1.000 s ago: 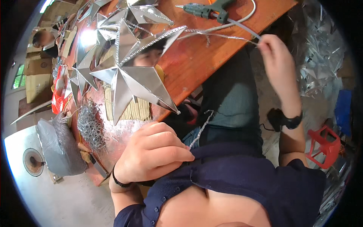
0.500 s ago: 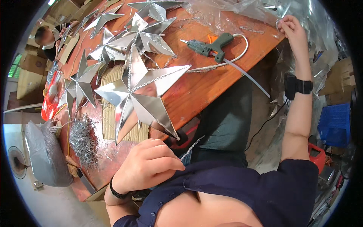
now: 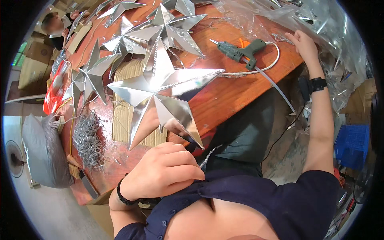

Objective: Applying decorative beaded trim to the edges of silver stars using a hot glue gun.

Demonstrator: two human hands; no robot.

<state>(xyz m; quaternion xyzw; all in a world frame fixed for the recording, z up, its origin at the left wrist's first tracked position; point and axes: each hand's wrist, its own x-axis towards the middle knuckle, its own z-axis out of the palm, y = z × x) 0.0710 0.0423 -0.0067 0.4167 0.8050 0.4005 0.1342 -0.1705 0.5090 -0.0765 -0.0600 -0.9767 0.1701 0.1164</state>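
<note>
Here, left hand [image 3: 163, 169] pinching a silver strand [image 3: 209, 155], right hand [image 3: 306, 46] slightly spread, near clear plastic sheeting [image 3: 328, 28]

Film [image 3: 329, 25] obstacle, apparently, beside right hand [image 3: 305, 46]

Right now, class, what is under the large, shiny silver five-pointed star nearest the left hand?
Tan ribbed cardboard shows left of and below the star; red-orange wooden tabletop shows right of it. Whatever the star's middle covers cannot be seen.

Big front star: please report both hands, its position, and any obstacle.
Left hand curled beside silver string, right hand near clear plastic; grips unclear. Big front star overlaps cardboard; glue gun between it and right hand.
</note>
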